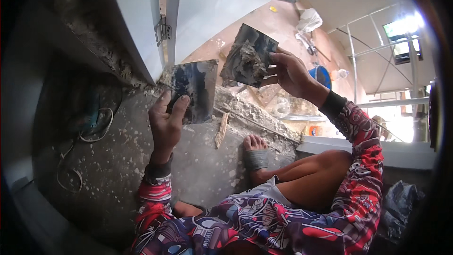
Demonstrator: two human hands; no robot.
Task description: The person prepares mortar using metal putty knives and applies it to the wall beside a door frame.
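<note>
In my left hand (166, 120) is a thin, square, dark plate (204, 85), smeared with grey residue and gripped at its lower left edge with the thumb on top. My right hand (293, 72) pinches a second square plate (264, 42) by its right edge. A lump of grey-brown mortar (250, 60) sits on that plate's face. The two plates are close together but apart, both tilted and held above a rough, broken floor edge (257, 115).
An ajar white door (226, 4) and its hinged frame (137, 19) rise ahead on the left. A splintered wood piece (222, 131) lies by my foot. A pale cord (99, 132) is at left; a blue bucket (321, 76) and metal scaffold (354, 61) are at right.
</note>
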